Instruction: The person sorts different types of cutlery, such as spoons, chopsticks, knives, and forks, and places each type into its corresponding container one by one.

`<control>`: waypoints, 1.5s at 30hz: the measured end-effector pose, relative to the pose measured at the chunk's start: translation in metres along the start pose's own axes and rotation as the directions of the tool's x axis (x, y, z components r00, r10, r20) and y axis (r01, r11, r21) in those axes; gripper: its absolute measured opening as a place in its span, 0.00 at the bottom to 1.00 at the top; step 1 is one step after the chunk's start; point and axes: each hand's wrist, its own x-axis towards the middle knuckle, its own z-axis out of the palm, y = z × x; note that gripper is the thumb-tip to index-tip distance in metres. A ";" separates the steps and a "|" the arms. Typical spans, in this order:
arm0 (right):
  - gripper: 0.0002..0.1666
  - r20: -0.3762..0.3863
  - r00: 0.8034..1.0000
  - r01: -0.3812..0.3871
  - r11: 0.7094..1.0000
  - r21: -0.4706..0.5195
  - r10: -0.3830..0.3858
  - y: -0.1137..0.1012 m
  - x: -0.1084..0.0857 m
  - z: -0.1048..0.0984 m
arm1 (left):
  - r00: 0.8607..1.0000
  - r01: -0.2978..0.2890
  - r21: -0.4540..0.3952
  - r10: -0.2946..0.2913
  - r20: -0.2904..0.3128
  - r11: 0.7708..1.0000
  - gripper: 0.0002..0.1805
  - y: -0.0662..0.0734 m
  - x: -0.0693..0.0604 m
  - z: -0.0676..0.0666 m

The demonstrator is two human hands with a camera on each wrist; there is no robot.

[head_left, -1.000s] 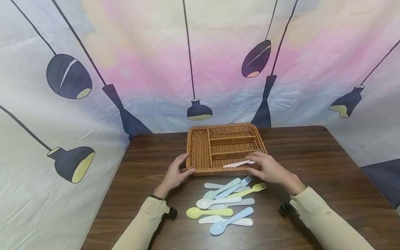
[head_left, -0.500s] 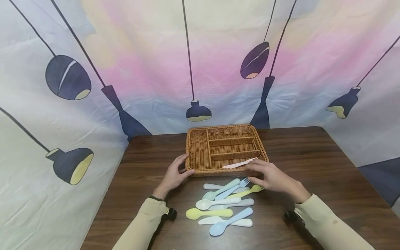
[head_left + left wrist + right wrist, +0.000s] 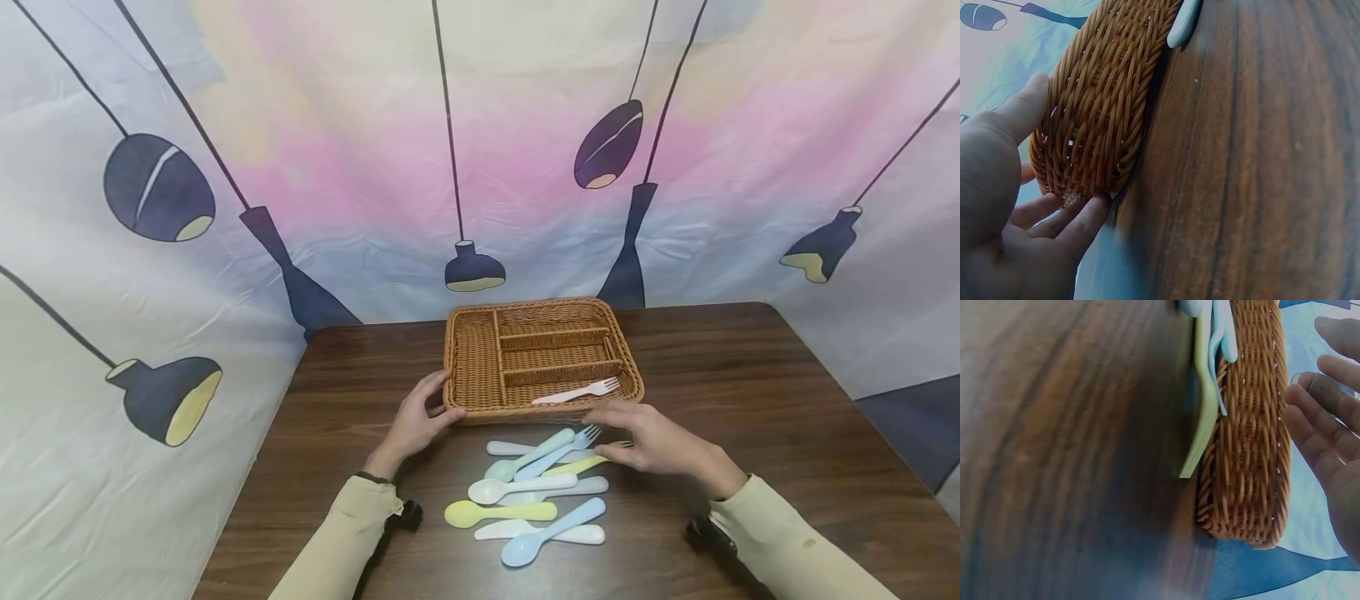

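Observation:
A brown wicker basket (image 3: 474, 358) with compartments stands at the back of the table. My left hand (image 3: 414, 423) holds its front left corner, thumb (image 3: 1030, 103) at the rim and fingers around the end. A pale pink fork (image 3: 573, 393) lies in the front compartment. My right hand (image 3: 660, 437), holding nothing, hovers in front of the basket's right corner with fingers spread. Below its fingertips lies a yellow fork (image 3: 579, 466), its tines partly hidden in the head view. Beside that, a light blue fork (image 3: 553, 456) lies under a mint spoon (image 3: 528, 456).
Nearer me lie a white spoon (image 3: 522, 488), a yellow spoon (image 3: 500, 512), a white knife (image 3: 573, 534) and a blue spoon (image 3: 553, 532) crossing it. Pale handles show beneath the pile. A printed cloth (image 3: 360, 167) hangs behind the wooden table (image 3: 712, 358).
My right hand has drawn back from the pink fork, leaving it in the front compartment, and moved toward me over the yellow fork. The left hand stays on the basket.

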 end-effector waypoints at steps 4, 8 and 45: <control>0.23 0.022 1.000 0.000 1.000 0.014 0.000 0.000 -0.004 0.002 | 1.000 0.003 0.000 -0.003 0.003 1.000 0.39 0.000 0.000 0.000; 0.21 0.047 0.999 0.002 1.000 0.028 -0.003 0.002 -0.009 0.005 | 1.000 0.000 0.005 0.000 0.002 1.000 0.39 -0.001 -0.001 0.000; 0.15 0.284 0.952 -0.094 0.993 -0.078 0.112 0.015 -0.023 0.013 | 0.998 -0.020 0.027 0.021 -0.063 0.999 0.38 -0.019 0.001 0.005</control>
